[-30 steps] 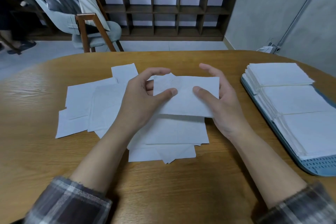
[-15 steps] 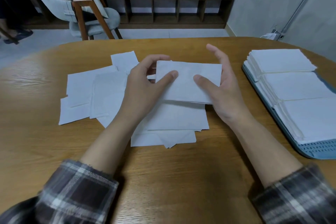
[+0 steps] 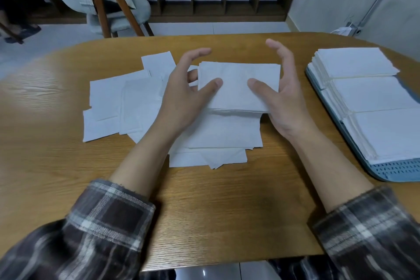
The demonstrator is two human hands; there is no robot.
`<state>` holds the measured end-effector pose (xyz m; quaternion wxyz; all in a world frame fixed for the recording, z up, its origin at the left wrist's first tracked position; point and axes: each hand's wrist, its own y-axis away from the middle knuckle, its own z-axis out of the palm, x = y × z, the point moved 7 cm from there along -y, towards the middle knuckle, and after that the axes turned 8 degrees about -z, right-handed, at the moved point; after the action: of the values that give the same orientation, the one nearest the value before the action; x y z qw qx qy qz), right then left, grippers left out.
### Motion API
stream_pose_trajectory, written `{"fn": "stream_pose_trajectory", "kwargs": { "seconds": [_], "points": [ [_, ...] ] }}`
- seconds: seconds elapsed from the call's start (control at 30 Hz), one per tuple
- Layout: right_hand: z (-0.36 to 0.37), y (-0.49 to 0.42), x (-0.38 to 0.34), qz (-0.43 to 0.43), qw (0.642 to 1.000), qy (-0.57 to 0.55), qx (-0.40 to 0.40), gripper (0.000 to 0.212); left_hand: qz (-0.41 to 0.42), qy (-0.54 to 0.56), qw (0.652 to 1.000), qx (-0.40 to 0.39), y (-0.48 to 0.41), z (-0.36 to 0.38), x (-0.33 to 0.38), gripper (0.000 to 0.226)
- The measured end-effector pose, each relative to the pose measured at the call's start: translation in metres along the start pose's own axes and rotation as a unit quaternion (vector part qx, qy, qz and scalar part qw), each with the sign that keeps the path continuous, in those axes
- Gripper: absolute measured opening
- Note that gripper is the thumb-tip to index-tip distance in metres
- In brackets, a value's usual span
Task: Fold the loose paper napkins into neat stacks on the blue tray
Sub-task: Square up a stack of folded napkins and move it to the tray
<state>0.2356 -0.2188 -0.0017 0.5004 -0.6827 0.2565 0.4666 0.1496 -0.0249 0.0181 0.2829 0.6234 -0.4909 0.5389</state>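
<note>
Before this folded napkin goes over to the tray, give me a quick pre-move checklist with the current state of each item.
1. Folded napkin held by both hands: ok, the left hand and right hand each have a thumb on top.
2. Fold edges aligned: ok, the near edge shows layers lying flush.
3. Napkin lifted off the loose napkins: cannot tell, it sits directly over the pile.
4. Path to the blue tray: ok, only bare table between.
5. Free spot on the tray: not ok, the three stacks cover nearly all of it; go on top of a stack.
</note>
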Motion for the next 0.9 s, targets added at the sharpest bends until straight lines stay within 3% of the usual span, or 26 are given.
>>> {"fn": "stream_pose_trajectory", "kwargs": {
  "seconds": [0.23,0.4,0.5,0.57,0.63,0.7,0.9],
  "points": [
    [0.003,0.003,-0.015,-0.02,0.998,0.013,-0.052,0.03,0.046,0.056,0.997,0.032,0.006,-0.005,0.013,0.041],
    [-0.015,0.002,-0.018,-0.032,0.993,0.095,0.056,0.023,0.066,0.06,0.996,0.012,0.004,-0.002,0.013,0.045],
    [-0.027,0.0,-0.015,-0.019,0.989,0.107,0.101,0.025,0.07,-0.062,0.996,-0.011,0.001,0.001,0.007,0.038],
    [-0.028,-0.001,-0.012,-0.008,0.989,0.112,0.099,0.026,0.104,-0.176,0.978,-0.05,0.002,0.008,0.003,0.018],
    [-0.025,0.0,-0.009,-0.001,0.989,0.117,0.09,0.027,0.12,-0.255,0.953,-0.112,0.004,0.02,-0.003,0.014],
    [-0.024,0.001,-0.004,0.004,0.989,0.123,0.085,0.028,0.113,-0.302,0.933,-0.158,0.007,0.029,-0.009,0.021],
    [-0.019,0.001,0.0,0.001,0.988,0.14,0.064,0.028,0.053,-0.383,0.887,-0.253,0.022,0.041,-0.013,0.083]
  ]
}}
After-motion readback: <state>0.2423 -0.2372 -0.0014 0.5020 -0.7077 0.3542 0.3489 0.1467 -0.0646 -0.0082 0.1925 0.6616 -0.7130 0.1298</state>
